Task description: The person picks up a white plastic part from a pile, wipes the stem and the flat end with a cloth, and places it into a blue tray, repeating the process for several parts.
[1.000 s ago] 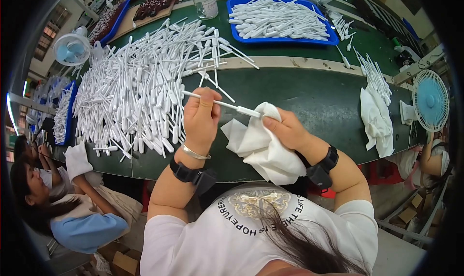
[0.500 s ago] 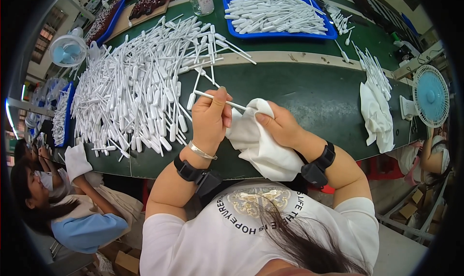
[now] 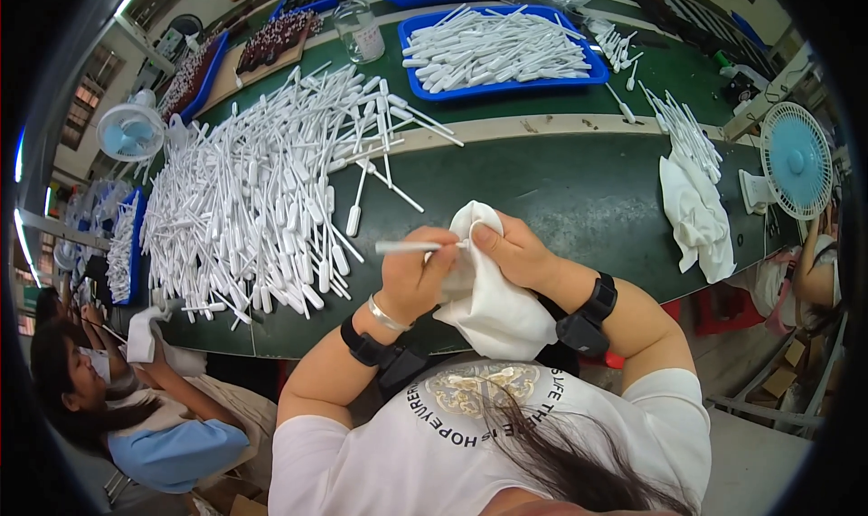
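Observation:
My left hand (image 3: 414, 279) is closed on a thin white plastic stick (image 3: 407, 246) that lies nearly level, its blurred outer end pointing left. The stick's other end meets a white cloth (image 3: 503, 317). My right hand (image 3: 517, 249) grips this cloth with the thumb on top, pinching a fold around the tip of the stick. The cloth hangs toward my shirt and hides part of the left fingers. To the left of my hands spreads a big heap of similar white sticks (image 3: 262, 186), each with a thicker, bulb-like end.
Behind the light table strip, a blue tray (image 3: 506, 92) holds many white sticks. A glass jar (image 3: 359, 32) stands left of it. Another white cloth (image 3: 694, 210) with sticks above it lies near a fan (image 3: 796, 161) at right. A co-worker (image 3: 176, 439) sits at lower left.
The view has tilted, so the table sits lower in the picture. Both hands have come slightly nearer my body. The stick has turned from slanting to nearly level, and the cloth is bunched around its tip.

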The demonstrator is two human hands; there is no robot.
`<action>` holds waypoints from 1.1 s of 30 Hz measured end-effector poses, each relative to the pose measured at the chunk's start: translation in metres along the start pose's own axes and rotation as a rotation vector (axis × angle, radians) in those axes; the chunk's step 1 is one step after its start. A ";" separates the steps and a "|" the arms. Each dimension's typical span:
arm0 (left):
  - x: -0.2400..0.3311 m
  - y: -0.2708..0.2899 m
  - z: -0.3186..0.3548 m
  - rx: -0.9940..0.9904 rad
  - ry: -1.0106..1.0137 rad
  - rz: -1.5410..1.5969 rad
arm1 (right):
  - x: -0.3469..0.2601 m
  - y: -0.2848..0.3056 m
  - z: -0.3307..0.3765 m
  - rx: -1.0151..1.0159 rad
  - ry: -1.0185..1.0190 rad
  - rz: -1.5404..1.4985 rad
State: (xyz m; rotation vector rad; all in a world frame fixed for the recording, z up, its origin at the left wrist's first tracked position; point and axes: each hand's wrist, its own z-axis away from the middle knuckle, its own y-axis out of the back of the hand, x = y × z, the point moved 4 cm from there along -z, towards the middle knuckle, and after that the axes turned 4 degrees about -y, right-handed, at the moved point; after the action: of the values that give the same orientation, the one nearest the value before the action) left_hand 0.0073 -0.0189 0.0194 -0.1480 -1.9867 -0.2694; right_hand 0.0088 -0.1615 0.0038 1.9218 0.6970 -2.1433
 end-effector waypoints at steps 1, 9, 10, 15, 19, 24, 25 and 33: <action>0.007 -0.003 -0.004 -0.043 -0.222 -0.121 | 0.002 0.001 -0.001 -0.013 -0.067 -0.112; 0.032 -0.032 -0.009 -0.282 -0.630 -0.529 | 0.019 0.014 -0.012 0.088 -0.142 -0.007; 0.032 -0.034 -0.013 -0.300 -0.608 -0.516 | 0.019 0.017 -0.011 0.086 -0.132 -0.013; 0.025 -0.036 -0.044 -0.178 -0.457 -0.342 | -0.001 0.022 -0.003 0.120 -0.085 -0.277; -0.005 -0.052 -0.074 -0.129 0.635 0.700 | -0.027 0.035 0.008 0.258 0.224 -0.162; -0.037 -0.064 -0.125 -0.239 0.627 0.615 | -0.028 0.058 0.004 0.473 0.320 0.308; -0.037 -0.059 -0.143 -0.238 0.550 0.341 | -0.023 0.063 0.000 0.472 0.282 0.313; -0.105 0.012 -0.313 -0.220 0.149 -0.960 | -0.004 0.060 -0.019 0.253 0.157 0.401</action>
State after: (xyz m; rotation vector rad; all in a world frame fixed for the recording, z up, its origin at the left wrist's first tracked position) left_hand 0.3289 -0.0856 0.0505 0.6882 -1.7420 -1.0746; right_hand 0.0526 -0.2061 -0.0066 2.1490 0.0453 -1.9150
